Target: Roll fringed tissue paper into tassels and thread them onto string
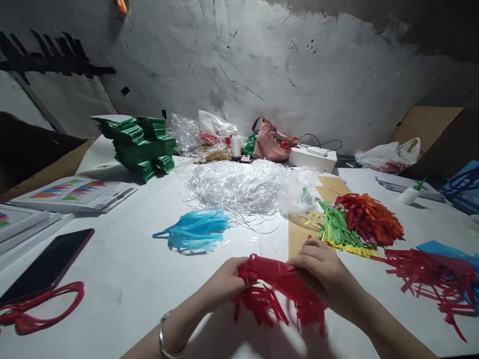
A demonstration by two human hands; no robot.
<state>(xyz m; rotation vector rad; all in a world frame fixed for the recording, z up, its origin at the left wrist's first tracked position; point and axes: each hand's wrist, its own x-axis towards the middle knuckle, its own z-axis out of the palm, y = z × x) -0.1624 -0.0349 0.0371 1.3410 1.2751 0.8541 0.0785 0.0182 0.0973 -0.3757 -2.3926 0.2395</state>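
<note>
Between my two hands stretches a sheet of red fringed tissue paper (275,273), its cut strips hanging down toward the tabletop. My left hand (228,276) pinches one end of the uncut band, where the paper looks bunched. On the other end, my right hand (318,267) has its fingers closed over the band. Beyond my left hand lies a light blue tissue tassel (198,230) with a twisted tip. Right of my right hand rests a pile of green tassels (339,227), beside dark red and orange tassels (374,219). More red fringed paper (430,274) lies at the far right over blue sheets.
A heap of white string (235,184) covers the table's middle back. At left are a phone (47,264), red-handled scissors (48,306), printed packs (75,193) and stacked green bundles (138,147). A glue bottle (411,193) lies at right; a white box (313,158) stands behind.
</note>
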